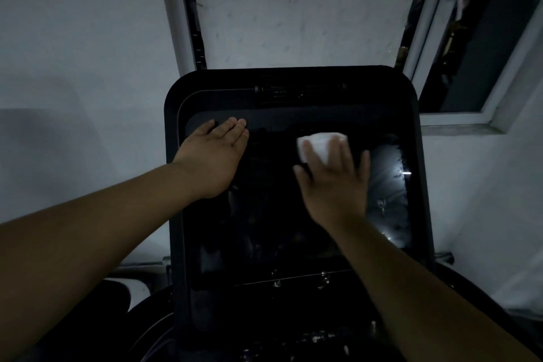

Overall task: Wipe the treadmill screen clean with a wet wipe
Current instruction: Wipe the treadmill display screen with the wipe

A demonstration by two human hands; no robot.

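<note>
The treadmill screen (pixel 264 214) is a large dark glossy panel in a black rounded frame, filling the middle of the view. My right hand (pixel 335 182) presses a folded white wet wipe (pixel 321 142) flat against the upper right part of the screen, fingers spread over it. My left hand (pixel 214 156) rests flat on the screen's upper left area, fingers together, holding nothing. A pale reflection shows on the glass at the right edge of the screen.
A pale wall (pixel 73 67) stands behind the console. A white-framed window (pixel 470 53) is at the upper right. Dark handlebars and console controls (pixel 308 338) lie below the screen.
</note>
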